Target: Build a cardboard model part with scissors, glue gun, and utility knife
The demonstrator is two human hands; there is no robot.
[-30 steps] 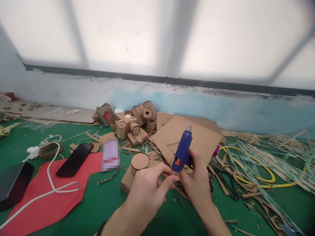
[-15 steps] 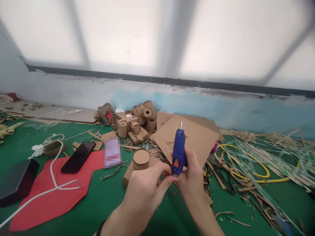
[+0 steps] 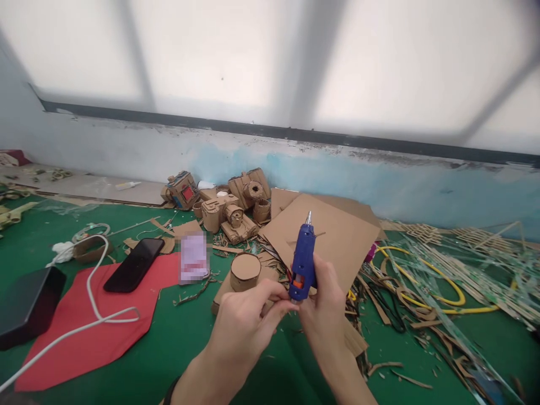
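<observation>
A blue hot glue gun (image 3: 304, 256) is gripped in my right hand (image 3: 327, 295), its metal nozzle pointing up and away from me. Orange shows through the window in its body. At the gun's rear end, my left hand (image 3: 248, 318) pinches thumb and forefinger around the end of a pale glue stick, mostly hidden by the fingers. Just beyond my left hand lies a flat cardboard box shape with a round cardboard cylinder (image 3: 245, 271) standing on it. Behind the gun are large cardboard sheets (image 3: 337, 228).
Several cardboard cameras (image 3: 219, 211) stand by the wall. On the left, a black phone (image 3: 134, 264) lies on red material (image 3: 105, 343), with a white cable (image 3: 90, 289) and a dark box (image 3: 31, 306). Cardboard scraps, a yellow loop (image 3: 447, 306) and thin strips cover the right side.
The glue gun and both hands have shifted slightly left, and the gun leans a bit more. My left hand keeps its pinch at the rear end. The view has moved slightly.
</observation>
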